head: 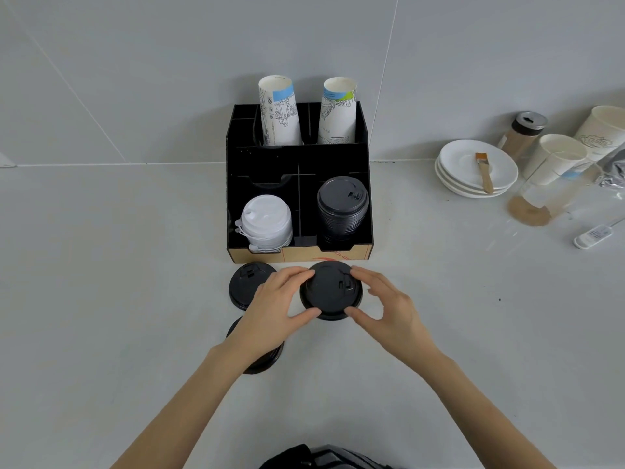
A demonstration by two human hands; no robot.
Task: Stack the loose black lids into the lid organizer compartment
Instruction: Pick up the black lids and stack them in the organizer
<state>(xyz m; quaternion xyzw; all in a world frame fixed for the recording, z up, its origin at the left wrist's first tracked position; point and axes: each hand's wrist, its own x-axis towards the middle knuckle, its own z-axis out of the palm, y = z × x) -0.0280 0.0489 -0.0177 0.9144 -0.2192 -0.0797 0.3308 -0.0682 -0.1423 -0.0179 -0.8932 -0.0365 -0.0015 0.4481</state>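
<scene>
While a lid [329, 289] is pinched between left hand [275, 308] and right hand [385, 308], the black stack [342, 208] is found straight ahead, slightly right.

This looks like a coffee shop drink corner. A black organizer [297, 184] on the grey bench [135, 265] holds paper cups [279, 111], white lids [267, 221] and black lids [342, 206]. Nearby sit stacked saucers [477, 169] and a shaker jar [522, 132].
</scene>
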